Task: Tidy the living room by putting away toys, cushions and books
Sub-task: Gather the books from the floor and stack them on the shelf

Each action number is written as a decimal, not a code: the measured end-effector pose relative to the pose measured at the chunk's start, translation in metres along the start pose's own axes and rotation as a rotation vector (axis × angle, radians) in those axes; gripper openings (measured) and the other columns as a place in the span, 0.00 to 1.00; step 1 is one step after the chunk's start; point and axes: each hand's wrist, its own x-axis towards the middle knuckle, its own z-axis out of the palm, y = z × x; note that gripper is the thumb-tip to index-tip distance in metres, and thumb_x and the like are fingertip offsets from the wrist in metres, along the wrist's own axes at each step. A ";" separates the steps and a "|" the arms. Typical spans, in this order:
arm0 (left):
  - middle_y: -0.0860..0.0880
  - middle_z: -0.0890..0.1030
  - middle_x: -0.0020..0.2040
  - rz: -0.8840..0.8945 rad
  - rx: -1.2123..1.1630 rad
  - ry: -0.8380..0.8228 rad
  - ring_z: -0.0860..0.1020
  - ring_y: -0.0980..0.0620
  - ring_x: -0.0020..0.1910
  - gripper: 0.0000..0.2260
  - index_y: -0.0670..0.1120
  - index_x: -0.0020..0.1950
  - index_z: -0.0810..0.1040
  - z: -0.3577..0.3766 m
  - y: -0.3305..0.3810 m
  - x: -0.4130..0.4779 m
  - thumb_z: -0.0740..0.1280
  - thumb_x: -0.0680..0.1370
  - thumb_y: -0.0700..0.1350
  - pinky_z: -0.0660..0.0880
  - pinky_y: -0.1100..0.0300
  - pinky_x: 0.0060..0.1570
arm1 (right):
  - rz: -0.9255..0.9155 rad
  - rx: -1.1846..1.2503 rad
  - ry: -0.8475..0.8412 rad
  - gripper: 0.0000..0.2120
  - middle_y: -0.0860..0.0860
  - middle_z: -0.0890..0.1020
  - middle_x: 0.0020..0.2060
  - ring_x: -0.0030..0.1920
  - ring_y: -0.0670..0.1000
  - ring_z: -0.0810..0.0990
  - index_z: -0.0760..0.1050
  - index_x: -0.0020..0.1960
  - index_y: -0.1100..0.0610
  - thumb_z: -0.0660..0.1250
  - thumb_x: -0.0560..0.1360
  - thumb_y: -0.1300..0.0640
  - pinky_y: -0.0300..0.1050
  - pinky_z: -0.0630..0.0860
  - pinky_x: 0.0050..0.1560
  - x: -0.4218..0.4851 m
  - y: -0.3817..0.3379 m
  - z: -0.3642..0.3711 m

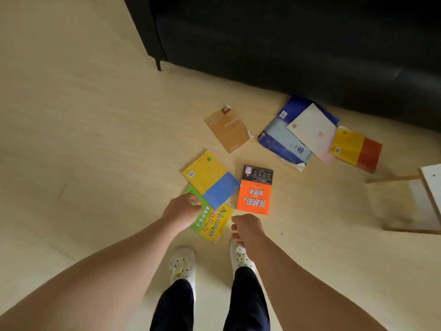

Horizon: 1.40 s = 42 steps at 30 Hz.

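a person is picking up books scattered on the pale wooden floor [95, 120].

low in the middle of the frame, the left hand [183, 211] is pinching the edge of the green-and-yellow paperback book [212, 225], which is lying partly under the yellow-and-blue softcover book [210, 180]. the right hand [245, 229] is hovering beside it, fingers loosely curled on nothing. the next move is likely calling for freeing the lower book or lifting both, then taking the orange-and-black paperback [254, 194] just right.
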 end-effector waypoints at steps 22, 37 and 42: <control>0.43 0.46 0.77 0.663 1.137 0.020 0.45 0.38 0.76 0.39 0.52 0.77 0.51 0.223 -0.150 0.393 0.68 0.72 0.59 0.48 0.47 0.73 | -0.365 -0.072 0.193 0.02 0.53 0.77 0.38 0.42 0.56 0.76 0.71 0.42 0.54 0.62 0.73 0.58 0.42 0.68 0.37 0.444 0.080 0.099; 0.44 0.75 0.27 1.016 0.184 0.847 0.75 0.45 0.26 0.15 0.40 0.34 0.76 0.209 -0.107 0.374 0.58 0.76 0.46 0.61 0.57 0.33 | -0.542 0.040 0.367 0.10 0.51 0.78 0.48 0.45 0.54 0.76 0.70 0.58 0.53 0.61 0.77 0.56 0.42 0.70 0.44 0.403 0.086 0.081; 0.46 0.75 0.34 0.687 -0.412 0.854 0.70 0.48 0.36 0.15 0.41 0.45 0.75 0.145 -0.066 0.327 0.56 0.81 0.49 0.64 0.57 0.37 | -0.546 0.387 0.316 0.28 0.54 0.70 0.65 0.64 0.54 0.71 0.61 0.71 0.54 0.67 0.75 0.49 0.49 0.68 0.64 0.395 0.082 0.085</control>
